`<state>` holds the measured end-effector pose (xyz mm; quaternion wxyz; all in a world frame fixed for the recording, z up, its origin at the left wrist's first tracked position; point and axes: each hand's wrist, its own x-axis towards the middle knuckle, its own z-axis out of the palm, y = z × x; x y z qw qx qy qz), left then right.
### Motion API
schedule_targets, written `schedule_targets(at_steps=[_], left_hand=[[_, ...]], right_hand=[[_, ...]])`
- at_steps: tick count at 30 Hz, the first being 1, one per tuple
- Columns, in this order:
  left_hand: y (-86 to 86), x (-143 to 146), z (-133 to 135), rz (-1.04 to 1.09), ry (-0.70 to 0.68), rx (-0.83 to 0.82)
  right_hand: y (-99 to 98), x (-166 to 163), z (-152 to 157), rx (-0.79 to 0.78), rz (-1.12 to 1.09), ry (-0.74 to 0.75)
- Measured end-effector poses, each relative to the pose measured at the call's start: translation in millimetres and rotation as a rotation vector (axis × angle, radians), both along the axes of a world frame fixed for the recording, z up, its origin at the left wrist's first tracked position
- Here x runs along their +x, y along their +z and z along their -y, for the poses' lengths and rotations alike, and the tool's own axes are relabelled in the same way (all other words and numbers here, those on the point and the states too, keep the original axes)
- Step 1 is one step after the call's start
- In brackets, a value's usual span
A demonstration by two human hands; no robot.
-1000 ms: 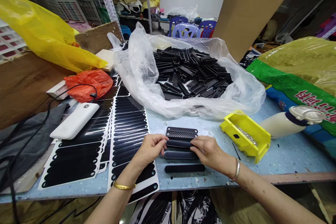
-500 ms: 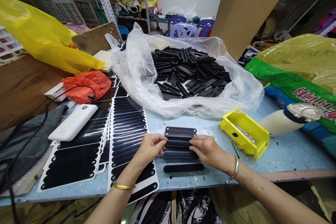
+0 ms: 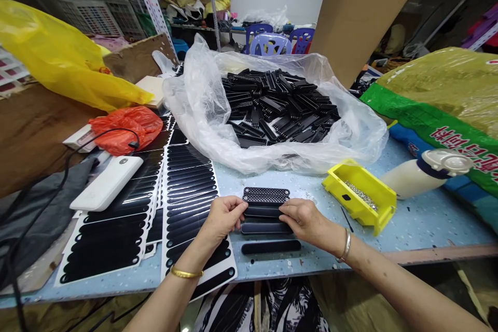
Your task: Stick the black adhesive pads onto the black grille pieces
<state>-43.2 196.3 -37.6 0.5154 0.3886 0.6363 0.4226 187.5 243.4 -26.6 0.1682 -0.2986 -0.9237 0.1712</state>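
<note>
My left hand (image 3: 224, 216) pinches the left end of a smooth black strip (image 3: 263, 211), and the fingers of my right hand (image 3: 305, 218) are closed at its right end. Whether this strip is one layer or lies on a bar beneath, I cannot tell. Just beyond it, side by side, are black bars with a mesh pattern (image 3: 266, 195) and small round studs at their ends. Nearer to me lie a smooth black bar (image 3: 264, 229), partly behind my right fingers, and another black bar (image 3: 271, 247), both flat on the table.
A clear plastic bag (image 3: 194, 114) holds a heap of black bars (image 3: 280, 104). Sheets of black stickers (image 3: 190, 181) lie left, with a white power bank (image 3: 107, 182) on them. At right are a yellow bin (image 3: 334, 181) of small metal parts and a white bottle (image 3: 404, 174).
The view has shifted slightly. Both hands stay at the ends of the black strip, with hardly any movement against the bars.
</note>
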Motion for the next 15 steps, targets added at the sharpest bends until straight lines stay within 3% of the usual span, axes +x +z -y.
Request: schedule_targets(at_steps=[6,15], left_hand=[[1.1,6.2,-3.6,-0.027,0.054,-0.019],[1.2,3.8,-3.1,-0.031,-0.009,0.008]], right_hand=[[0.1,-0.1,0.8,0.002,0.001,-0.001],[-1.1,-0.4,0.2,0.010,-0.015,-0.006]])
